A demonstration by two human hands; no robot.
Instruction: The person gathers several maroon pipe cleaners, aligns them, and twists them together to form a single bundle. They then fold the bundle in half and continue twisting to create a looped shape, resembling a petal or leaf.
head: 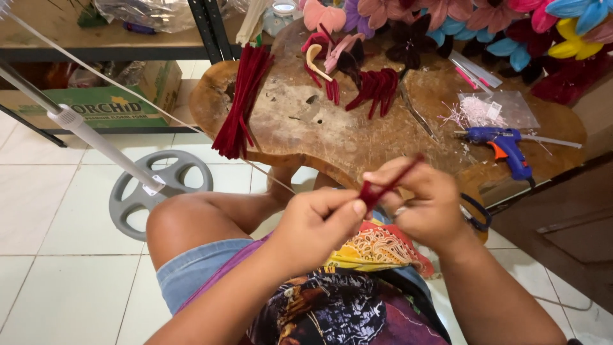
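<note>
Both hands meeting over the lap, left hand [316, 223] and right hand [424, 201] pinching 1 pipe cleaner [383, 185] between them, wooden table [357, 144] beyond, pipe cleaner bundle [241, 105] on its left, glue gun [504, 144] on its right, flowers [485, 25] along the far edge, fan base [159, 191] on the floor at left.

Two hands meet above the lap: the left hand [319, 223] and right hand [424, 201] both pinch a dark red pipe cleaner [383, 185]. Beyond, a wooden bench [332, 140] holds a blue glue gun [504, 144].
</note>
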